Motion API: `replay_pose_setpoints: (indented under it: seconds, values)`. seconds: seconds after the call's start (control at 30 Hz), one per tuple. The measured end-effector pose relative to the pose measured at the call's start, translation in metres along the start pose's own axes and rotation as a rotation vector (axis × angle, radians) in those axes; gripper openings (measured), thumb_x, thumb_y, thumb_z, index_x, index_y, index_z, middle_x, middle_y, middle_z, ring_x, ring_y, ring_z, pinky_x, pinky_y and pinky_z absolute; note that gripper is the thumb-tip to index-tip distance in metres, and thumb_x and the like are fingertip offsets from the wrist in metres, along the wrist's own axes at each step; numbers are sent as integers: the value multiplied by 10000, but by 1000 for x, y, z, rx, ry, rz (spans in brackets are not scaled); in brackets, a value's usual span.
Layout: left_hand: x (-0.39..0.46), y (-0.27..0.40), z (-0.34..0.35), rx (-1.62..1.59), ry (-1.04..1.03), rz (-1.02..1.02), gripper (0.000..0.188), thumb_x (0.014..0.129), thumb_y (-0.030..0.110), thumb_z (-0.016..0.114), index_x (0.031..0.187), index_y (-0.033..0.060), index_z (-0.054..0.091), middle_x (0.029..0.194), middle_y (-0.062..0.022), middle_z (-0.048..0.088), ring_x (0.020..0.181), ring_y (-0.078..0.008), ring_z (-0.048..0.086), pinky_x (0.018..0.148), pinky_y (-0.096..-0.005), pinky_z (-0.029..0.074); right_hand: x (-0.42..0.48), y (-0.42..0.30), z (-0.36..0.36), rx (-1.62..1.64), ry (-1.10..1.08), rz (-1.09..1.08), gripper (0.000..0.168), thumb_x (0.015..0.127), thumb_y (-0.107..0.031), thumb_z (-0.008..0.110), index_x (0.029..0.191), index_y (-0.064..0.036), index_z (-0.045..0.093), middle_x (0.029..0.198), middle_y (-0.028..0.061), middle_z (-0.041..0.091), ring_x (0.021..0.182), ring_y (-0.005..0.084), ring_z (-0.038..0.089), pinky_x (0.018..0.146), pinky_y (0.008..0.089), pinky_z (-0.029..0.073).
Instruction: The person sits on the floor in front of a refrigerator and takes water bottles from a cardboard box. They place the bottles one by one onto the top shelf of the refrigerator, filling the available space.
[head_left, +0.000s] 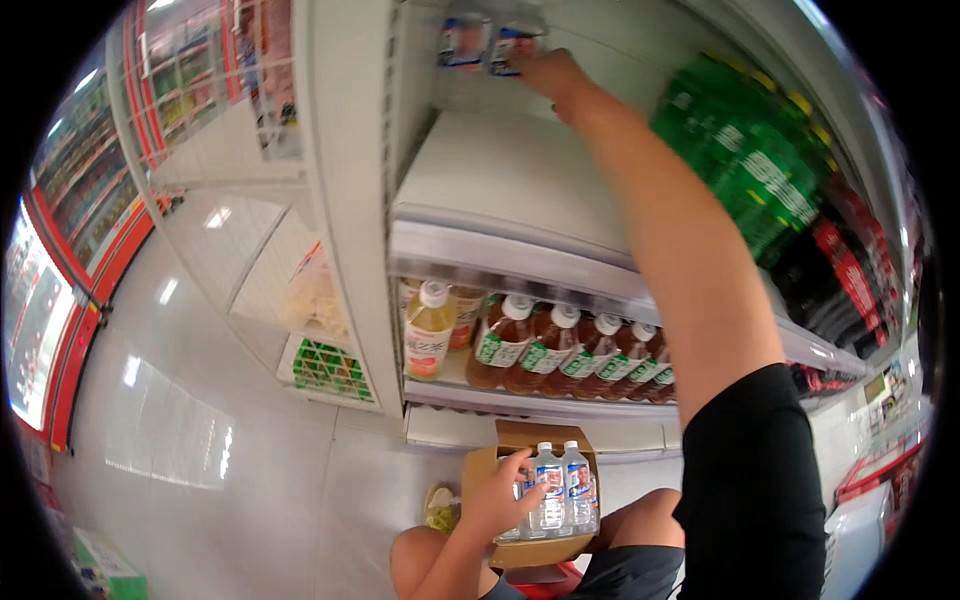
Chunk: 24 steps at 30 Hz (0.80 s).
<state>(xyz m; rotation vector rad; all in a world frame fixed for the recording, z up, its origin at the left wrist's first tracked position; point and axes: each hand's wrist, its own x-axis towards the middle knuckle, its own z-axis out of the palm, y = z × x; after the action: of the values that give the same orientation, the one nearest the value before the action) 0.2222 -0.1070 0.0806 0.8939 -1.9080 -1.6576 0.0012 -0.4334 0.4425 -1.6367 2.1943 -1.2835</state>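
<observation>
My right hand (553, 75) is stretched up to the upper shelf, its fingers on a clear plastic bottle (516, 52) with a blue label, which is blurred. Just left of it stands a matching bottle (461, 45). Low in front of me, my left hand (504, 491) hovers at the left side of an open cardboard box (514, 555). Its fingers are spread near white-capped clear bottles (551, 487) packed upright in that box. My left fingertips overlap the bottles, and firm contact is not plain.
Brown tea bottles (544, 349) and a yellow drink bottle (427, 337) line the lower shelf. Green bottle packs (739, 154) and dark cola packs (832, 277) sit to the right. A white shelf upright (349, 187) and wire rack (225, 180) are at left. Red-framed coolers (67, 300) stand beyond.
</observation>
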Motion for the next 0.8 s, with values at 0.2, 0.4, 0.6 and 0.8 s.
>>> replay_pose_setpoints:
  seconds: [0.2, 0.4, 0.6, 0.8]
  values:
    - [5, -12, 7, 84, 30, -34, 697, 856, 356, 726, 1399, 9, 458, 1226, -146, 622, 1026, -260, 635, 811, -372, 543, -125, -41, -37, -57, 236, -509, 524, 865, -379, 640, 1210, 12, 582, 1271, 253, 550, 1180, 389, 548, 962, 472, 473]
    - [7, -7, 28, 177, -53, -84, 712, 856, 354, 725, 1412, 4, 450, 1246, -148, 619, 1026, -250, 640, 806, -370, 546, -341, 66, -98, -218, 219, -1081, 476, 668, -128, 729, 1126, -71, 609, 1257, 153, 551, 1195, 407, 517, 965, 536, 440]
    - [4, -12, 52, 318, -133, -146, 737, 831, 414, 717, 1401, 23, 460, 1216, -208, 627, 1086, -284, 640, 831, -397, 531, -499, 236, -137, -385, -22, -474, 461, 695, -129, 737, 1134, -70, 609, 1266, 164, 539, 1203, 399, 507, 978, 502, 431]
    - [16, -38, 97, 597, -127, -158, 795, 804, 470, 708, 1409, 42, 421, 1355, -240, 508, 1216, -404, 536, 987, -464, 457, -617, 390, -188, -611, -52, 324, 514, 816, -325, 688, 1247, -58, 602, 1371, 224, 505, 1227, 415, 499, 1017, 486, 428]
